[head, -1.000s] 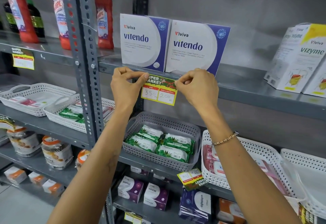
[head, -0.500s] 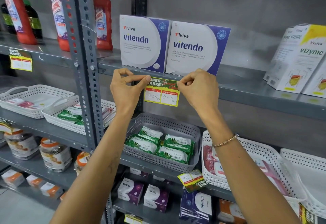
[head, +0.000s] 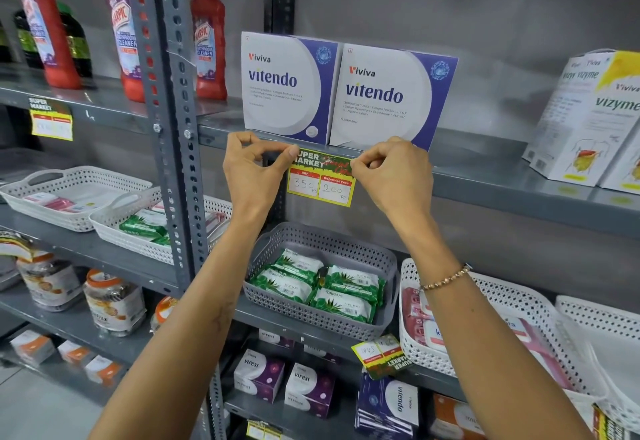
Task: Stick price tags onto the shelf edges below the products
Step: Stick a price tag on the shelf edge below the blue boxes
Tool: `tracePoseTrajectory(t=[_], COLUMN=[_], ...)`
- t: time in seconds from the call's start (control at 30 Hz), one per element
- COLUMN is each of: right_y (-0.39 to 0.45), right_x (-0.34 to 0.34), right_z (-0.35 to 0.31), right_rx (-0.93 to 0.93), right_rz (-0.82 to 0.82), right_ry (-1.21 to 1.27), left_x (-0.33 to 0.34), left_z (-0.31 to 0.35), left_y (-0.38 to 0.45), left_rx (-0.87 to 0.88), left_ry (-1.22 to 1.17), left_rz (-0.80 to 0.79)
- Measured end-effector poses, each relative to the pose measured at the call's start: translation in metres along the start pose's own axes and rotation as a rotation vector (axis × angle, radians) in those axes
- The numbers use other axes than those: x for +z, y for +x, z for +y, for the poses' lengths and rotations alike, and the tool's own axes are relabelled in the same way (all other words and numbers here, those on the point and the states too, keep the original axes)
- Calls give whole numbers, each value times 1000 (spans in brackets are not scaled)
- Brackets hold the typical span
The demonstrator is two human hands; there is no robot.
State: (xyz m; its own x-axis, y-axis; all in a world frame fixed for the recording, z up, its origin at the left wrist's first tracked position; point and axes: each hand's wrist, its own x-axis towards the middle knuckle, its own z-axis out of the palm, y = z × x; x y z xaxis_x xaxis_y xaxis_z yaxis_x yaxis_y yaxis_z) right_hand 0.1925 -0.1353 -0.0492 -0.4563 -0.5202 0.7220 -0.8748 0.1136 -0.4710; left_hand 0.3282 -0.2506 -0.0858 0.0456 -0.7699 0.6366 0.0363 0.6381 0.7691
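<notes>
**Two hands on one price tag at the upper shelf edge**

Grey steel shelving (head: 519,193) fills the view, with a perforated upright (head: 173,162) just left of the work area. Open wall shows below the upper shelf, down to a grey basket (head: 391,280) of green packets; both forearms rise through this gap without touching the basket. Two Vitendo boxes (head: 388,93) stand side by side at the shelf's front edge, directly above the hands. Vizyme boxes (head: 588,117) stand well apart to the right.

The price tag (head: 320,179), yellow-bordered and reading 350 and 200, lies against the shelf edge below the boxes, its lower part hanging past the lip.

Left hand (head: 249,172): grip nearly closed, thumb and forefinger pinching the tag's upper left corner. Right hand (head: 394,176): grip likewise nearly closed, fingertips (head: 356,164) pinched on the upper right corner; a bracelet (head: 445,278) sits on this wrist.

Another tag (head: 51,122) is fixed to the neighbouring bay's edge, and a third (head: 384,356) hangs crooked from the shelf below.
</notes>
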Motion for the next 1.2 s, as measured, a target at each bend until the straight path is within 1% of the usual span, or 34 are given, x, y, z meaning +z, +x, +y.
tracePoseTrajectory(t=[0.3, 0.53, 0.67, 0.8, 0.9, 0.93, 1.0, 1.1, 1.2], right_y=[-2, -1, 0, -1, 1, 1, 3, 5, 6], right_x=[1, -3, -3, -1, -5, -7, -6, 3, 12], right_z=[-2, -2, -3, -5, -6, -6, -6, -15, -21], right_rx=[-12, 3, 8, -3, 3, -1, -13, -36, -57], right_rz=[30, -50, -36, -10, -23, -42, -54, -3, 24], right_ry=[-31, -37, -56, -85, -72, -56, -34, -67, -131], left_x=[1, -1, 0, 3, -2, -4, -5, 2, 7], left_z=[9, 1, 0, 3, 1, 2, 6, 13, 11], left_y=[-6, 0, 3, 1, 5, 7, 10, 9, 11], left_rx=[31, -12, -28, 15, 59, 92, 152, 155, 176], left_ry=[4, 14, 27, 50, 102, 128, 137, 114, 138], left_rz=[17, -16, -45, -18, 46, 42, -24, -144, -153])
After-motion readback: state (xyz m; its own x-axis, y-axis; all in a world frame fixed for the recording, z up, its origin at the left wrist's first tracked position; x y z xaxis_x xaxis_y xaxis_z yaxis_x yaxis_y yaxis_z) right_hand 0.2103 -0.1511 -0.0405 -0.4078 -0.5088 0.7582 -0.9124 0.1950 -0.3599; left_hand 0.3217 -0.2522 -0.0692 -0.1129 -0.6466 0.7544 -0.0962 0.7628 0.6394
